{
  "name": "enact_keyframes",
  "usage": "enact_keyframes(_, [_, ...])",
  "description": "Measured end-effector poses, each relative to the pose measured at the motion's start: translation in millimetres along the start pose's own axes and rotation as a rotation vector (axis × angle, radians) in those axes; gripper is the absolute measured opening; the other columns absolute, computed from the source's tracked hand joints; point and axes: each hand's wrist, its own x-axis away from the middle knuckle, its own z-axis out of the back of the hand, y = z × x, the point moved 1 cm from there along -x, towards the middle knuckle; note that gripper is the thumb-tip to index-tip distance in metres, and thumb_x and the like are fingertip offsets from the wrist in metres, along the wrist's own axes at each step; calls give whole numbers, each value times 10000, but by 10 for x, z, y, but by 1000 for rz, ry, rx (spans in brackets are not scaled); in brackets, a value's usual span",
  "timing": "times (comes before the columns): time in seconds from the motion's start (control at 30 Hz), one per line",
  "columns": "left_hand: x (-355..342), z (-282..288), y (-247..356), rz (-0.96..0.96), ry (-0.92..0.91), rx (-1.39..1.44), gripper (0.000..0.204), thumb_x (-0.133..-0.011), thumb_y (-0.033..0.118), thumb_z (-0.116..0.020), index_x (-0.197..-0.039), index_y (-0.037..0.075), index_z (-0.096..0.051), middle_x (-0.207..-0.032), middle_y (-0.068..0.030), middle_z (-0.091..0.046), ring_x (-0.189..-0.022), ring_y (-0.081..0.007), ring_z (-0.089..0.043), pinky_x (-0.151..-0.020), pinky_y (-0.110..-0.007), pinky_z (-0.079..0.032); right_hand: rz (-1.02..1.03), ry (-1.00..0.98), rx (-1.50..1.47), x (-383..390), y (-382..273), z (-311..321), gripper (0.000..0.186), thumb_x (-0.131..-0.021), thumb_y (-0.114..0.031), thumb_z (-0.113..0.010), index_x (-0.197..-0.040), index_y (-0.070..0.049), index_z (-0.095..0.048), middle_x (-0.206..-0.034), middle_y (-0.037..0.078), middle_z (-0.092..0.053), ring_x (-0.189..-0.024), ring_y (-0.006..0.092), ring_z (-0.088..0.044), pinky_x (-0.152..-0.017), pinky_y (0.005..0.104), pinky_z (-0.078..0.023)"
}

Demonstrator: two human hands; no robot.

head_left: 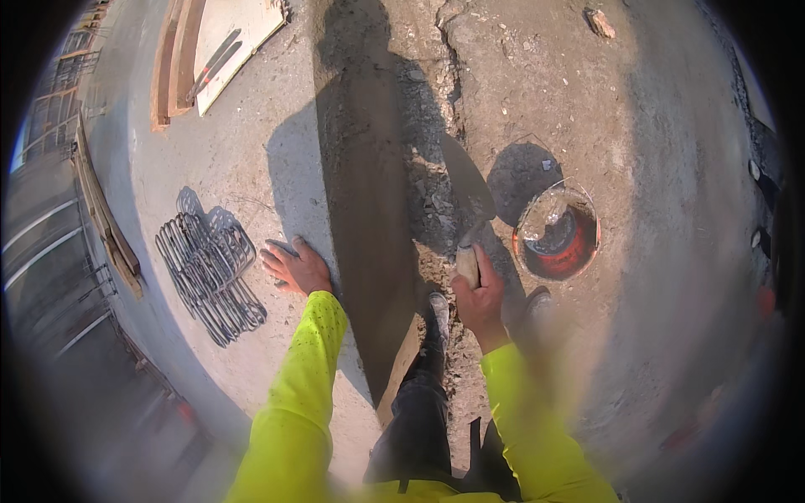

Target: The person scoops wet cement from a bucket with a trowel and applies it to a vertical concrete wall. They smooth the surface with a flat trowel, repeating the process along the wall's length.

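Observation:
My left hand (298,267) lies flat with fingers spread on the top of a concrete ledge (293,193), close to its edge. In my right hand (482,298) is a trowel (466,263), gripped by its pale handle. Its pointed grey blade reaches away from me over the rubble strip beside the ledge. To the right of the trowel stands a red-orange bucket (577,256), its rim and inside crusted with grey; what it holds is hard to make out. A bundle of bent steel rebar stirrups (210,277) rests on the ledge left of my left hand.
Wooden planks (176,63) and a white board (243,42) with long-handled pincers (218,63) on it lie at the far left. More timber (105,210) runs along the left edge. Broken rubble (436,201) lies beside the ledge; a loose chunk (599,23) sits farther off.

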Motion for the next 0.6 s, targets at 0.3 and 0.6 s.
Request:
enact_keyframes(0.3, [619,-257,-50,12,23,17,714,-964,572,-375,-1543,161,-300,-1612,-65,-230,-1488,-269,-191,-1122,-652,-219,-504,-18,948,-395,2295,2390,452,-883,-265,-625,-1239,10,-576,-1042,291,-671,-1001,452,-648,-836,503,-521])
enact_keyframes(0.6, [920,-384,-22,34,38,92,756,-939,611,-371,-1535,148,-321,-1606,-61,-256,-1467,-267,-242,-1105,-652,-237,-644,-19,-306,55,2541,2665,261,-894,-183,-606,-1128,-68,-620,-698,15,-572,-489,103,-525,-428,261,-412])
